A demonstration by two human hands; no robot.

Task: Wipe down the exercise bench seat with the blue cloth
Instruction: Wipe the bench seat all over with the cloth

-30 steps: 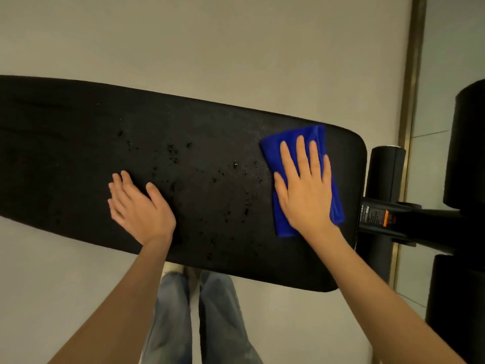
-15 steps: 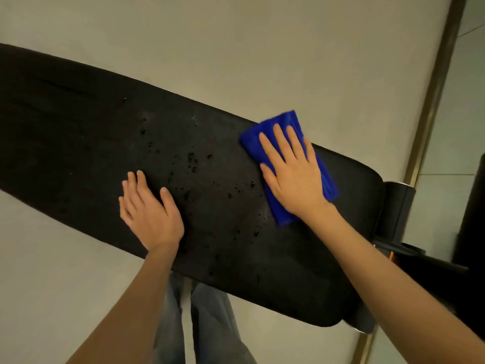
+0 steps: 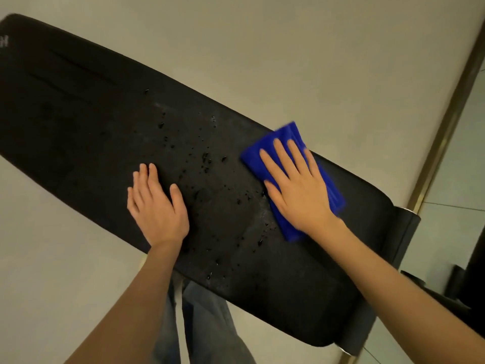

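Two bare hands down flat on the long black bench seat [image 3: 91, 122], slanting from upper left to lower right across the view. Right hand [image 3: 299, 190] spread open, fingers straight and slightly fanned, pressing the folded blue cloth [image 3: 287, 134] against the padding near the seat's right end, by its far edge. Cloth touching the seat, showing beyond the fingertips, along the outer side of the palm and below the wrist; edges smeared with blur. Left hand [image 3: 154, 203] also open, palm down, fingers together and thumb apart, resting bare on the seat close to its near edge, well apart from the cloth. Between the two hands, a scatter of glossy droplets [image 3: 204, 158] beading on the dark surface, reaching toward the near edge. Faint pale lettering [image 3: 4, 42] at the seat's far-left end, cut off, unreadable. Beyond the right end, a black roller pad [image 3: 405, 232] just beside the seat. Below the seat, blue jeans [image 3: 204, 324] between the forearms. Underneath, a plain beige floor [image 3: 262, 48], bounded on the right by a brass-coloured strip [image 3: 443, 137] with pale tiles [image 3: 462, 179] past it.
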